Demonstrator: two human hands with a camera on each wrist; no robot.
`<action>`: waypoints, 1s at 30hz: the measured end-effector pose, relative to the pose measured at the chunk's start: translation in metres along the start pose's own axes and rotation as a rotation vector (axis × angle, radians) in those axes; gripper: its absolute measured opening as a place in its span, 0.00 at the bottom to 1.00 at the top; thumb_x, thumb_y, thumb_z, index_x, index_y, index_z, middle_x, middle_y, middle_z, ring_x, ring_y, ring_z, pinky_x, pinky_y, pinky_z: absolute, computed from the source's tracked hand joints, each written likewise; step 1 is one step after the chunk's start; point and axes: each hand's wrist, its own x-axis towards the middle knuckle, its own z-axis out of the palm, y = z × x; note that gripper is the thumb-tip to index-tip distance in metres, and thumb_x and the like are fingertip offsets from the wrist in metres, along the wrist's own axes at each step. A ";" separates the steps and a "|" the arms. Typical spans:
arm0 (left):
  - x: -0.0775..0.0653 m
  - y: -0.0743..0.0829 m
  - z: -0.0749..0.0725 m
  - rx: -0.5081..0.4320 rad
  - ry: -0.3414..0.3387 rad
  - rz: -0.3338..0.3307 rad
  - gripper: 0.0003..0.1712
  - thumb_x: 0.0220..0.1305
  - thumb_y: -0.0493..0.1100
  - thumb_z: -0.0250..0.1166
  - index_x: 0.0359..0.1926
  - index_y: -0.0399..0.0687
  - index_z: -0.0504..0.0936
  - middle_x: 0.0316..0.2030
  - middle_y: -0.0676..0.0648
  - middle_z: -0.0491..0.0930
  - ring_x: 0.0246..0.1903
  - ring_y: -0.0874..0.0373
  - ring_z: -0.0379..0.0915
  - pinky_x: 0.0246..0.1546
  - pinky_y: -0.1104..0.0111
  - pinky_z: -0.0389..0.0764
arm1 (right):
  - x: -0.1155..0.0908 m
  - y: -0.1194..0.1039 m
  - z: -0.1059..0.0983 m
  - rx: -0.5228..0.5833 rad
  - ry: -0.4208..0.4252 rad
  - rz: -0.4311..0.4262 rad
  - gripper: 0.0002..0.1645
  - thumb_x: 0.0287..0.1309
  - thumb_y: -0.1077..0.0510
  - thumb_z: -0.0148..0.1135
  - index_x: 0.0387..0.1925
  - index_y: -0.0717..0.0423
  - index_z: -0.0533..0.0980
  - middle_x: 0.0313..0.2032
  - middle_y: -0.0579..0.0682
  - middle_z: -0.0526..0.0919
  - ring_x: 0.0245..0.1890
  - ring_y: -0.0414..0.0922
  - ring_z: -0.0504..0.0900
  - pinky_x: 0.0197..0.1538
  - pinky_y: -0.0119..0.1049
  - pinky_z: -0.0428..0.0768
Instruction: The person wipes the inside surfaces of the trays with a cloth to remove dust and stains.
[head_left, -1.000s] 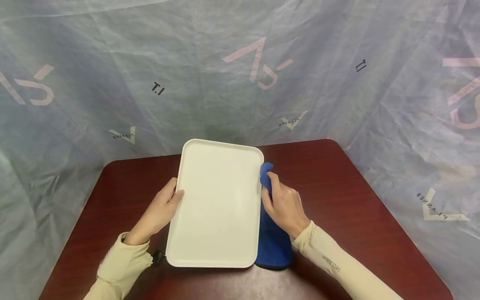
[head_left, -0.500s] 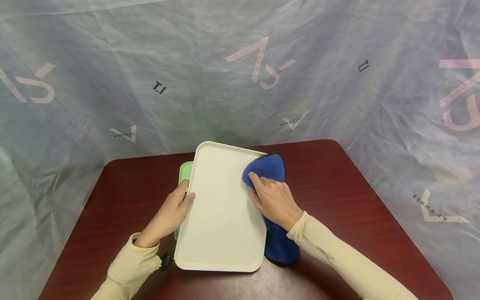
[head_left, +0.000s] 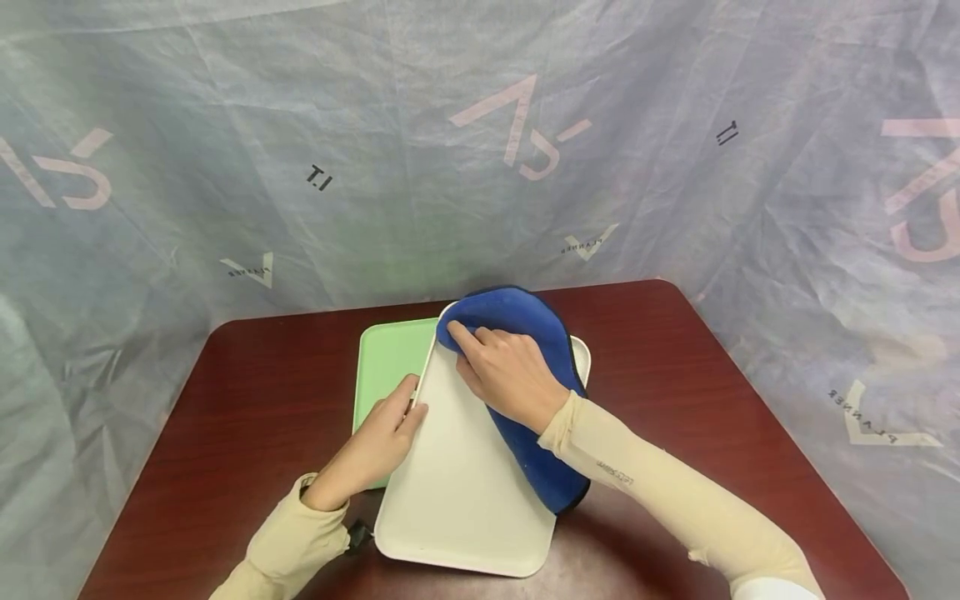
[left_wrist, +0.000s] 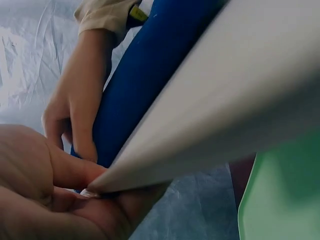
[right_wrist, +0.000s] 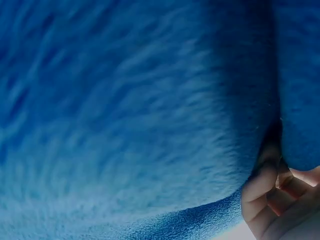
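Note:
My left hand (head_left: 378, 442) grips the left edge of a white rectangular tray (head_left: 468, 508), thumb on its face and fingers behind, as the left wrist view also shows. The tray is raised and tilted above the table. Across its upper right part drapes a blue cloth (head_left: 525, 307) with a dark edge. My right hand (head_left: 517, 379) pinches the cloth near the tray's upper left corner, pressing it to the surface. In the right wrist view, blue fabric (right_wrist: 125, 110) fills most of the picture and curled fingers (right_wrist: 262, 190) hold it.
A light green tray (head_left: 393, 360) lies on the dark red table (head_left: 255, 408), partly covered by the white tray. Grey printed sheeting (head_left: 375, 150) hangs behind and at both sides. A small black object (head_left: 359, 535) sits by my left sleeve.
My right hand has drawn the cloth from the tray's right edge leftward over its upper face. The left hand and white tray have shifted right and lower, uncovering the green tray.

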 end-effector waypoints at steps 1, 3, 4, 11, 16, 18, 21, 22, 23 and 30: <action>0.000 0.001 0.001 0.002 0.005 -0.001 0.13 0.79 0.36 0.44 0.60 0.43 0.66 0.41 0.42 0.79 0.36 0.58 0.81 0.30 0.66 0.82 | 0.001 0.000 0.000 -0.005 0.003 0.001 0.21 0.64 0.58 0.60 0.58 0.55 0.76 0.19 0.46 0.71 0.14 0.39 0.66 0.14 0.30 0.58; -0.001 0.002 0.003 0.003 0.019 -0.003 0.14 0.79 0.35 0.45 0.60 0.43 0.67 0.41 0.42 0.79 0.35 0.58 0.81 0.29 0.66 0.82 | 0.003 -0.001 0.001 -0.009 0.010 0.004 0.20 0.64 0.58 0.60 0.58 0.54 0.76 0.18 0.45 0.70 0.14 0.39 0.66 0.14 0.30 0.56; -0.001 0.002 0.004 0.005 0.025 -0.003 0.13 0.79 0.35 0.45 0.60 0.43 0.67 0.40 0.43 0.79 0.35 0.58 0.81 0.29 0.67 0.82 | 0.003 -0.001 0.001 -0.012 0.013 0.006 0.20 0.64 0.58 0.60 0.58 0.54 0.76 0.18 0.45 0.70 0.14 0.39 0.66 0.14 0.30 0.56; -0.003 0.003 0.006 0.009 0.030 0.013 0.13 0.78 0.34 0.46 0.59 0.43 0.67 0.40 0.43 0.79 0.36 0.59 0.81 0.31 0.66 0.81 | -0.002 0.003 0.001 -0.024 0.030 0.029 0.23 0.63 0.58 0.61 0.60 0.55 0.77 0.20 0.46 0.75 0.15 0.40 0.70 0.14 0.30 0.60; -0.003 0.001 0.006 0.002 0.035 0.020 0.13 0.78 0.34 0.47 0.59 0.44 0.68 0.40 0.43 0.79 0.36 0.59 0.81 0.31 0.66 0.81 | -0.007 0.007 -0.001 -0.025 0.029 0.041 0.23 0.63 0.58 0.61 0.60 0.56 0.77 0.21 0.48 0.76 0.16 0.40 0.72 0.15 0.30 0.62; -0.003 0.001 0.005 0.000 0.036 0.022 0.13 0.78 0.35 0.47 0.59 0.45 0.68 0.40 0.43 0.80 0.35 0.59 0.81 0.31 0.66 0.81 | -0.010 0.009 -0.002 -0.018 0.031 0.047 0.23 0.63 0.58 0.62 0.59 0.56 0.78 0.21 0.48 0.77 0.16 0.40 0.73 0.15 0.30 0.63; -0.004 0.000 0.003 -0.012 0.037 0.020 0.12 0.78 0.35 0.48 0.58 0.45 0.69 0.40 0.42 0.80 0.35 0.58 0.81 0.30 0.65 0.81 | -0.015 0.013 -0.003 -0.010 0.037 0.056 0.23 0.63 0.59 0.62 0.59 0.57 0.78 0.22 0.48 0.78 0.16 0.40 0.73 0.15 0.30 0.64; -0.004 0.000 0.002 -0.025 0.035 0.019 0.12 0.78 0.36 0.47 0.58 0.45 0.69 0.40 0.42 0.80 0.35 0.57 0.81 0.30 0.65 0.81 | -0.017 0.015 -0.004 -0.007 0.039 0.060 0.23 0.63 0.58 0.62 0.59 0.57 0.78 0.22 0.48 0.78 0.16 0.40 0.72 0.15 0.30 0.64; -0.004 0.000 0.002 -0.032 0.032 0.017 0.11 0.79 0.36 0.47 0.57 0.45 0.68 0.40 0.42 0.80 0.35 0.57 0.81 0.30 0.65 0.81 | -0.019 0.017 -0.003 -0.004 0.043 0.065 0.23 0.62 0.59 0.63 0.59 0.56 0.78 0.22 0.48 0.78 0.16 0.40 0.72 0.15 0.30 0.64; -0.006 -0.004 -0.002 -0.055 0.036 -0.006 0.10 0.79 0.38 0.47 0.57 0.46 0.68 0.41 0.41 0.81 0.36 0.56 0.81 0.31 0.64 0.81 | -0.033 0.031 -0.002 -0.006 0.041 0.098 0.22 0.62 0.58 0.64 0.58 0.57 0.78 0.22 0.49 0.77 0.17 0.42 0.74 0.15 0.32 0.65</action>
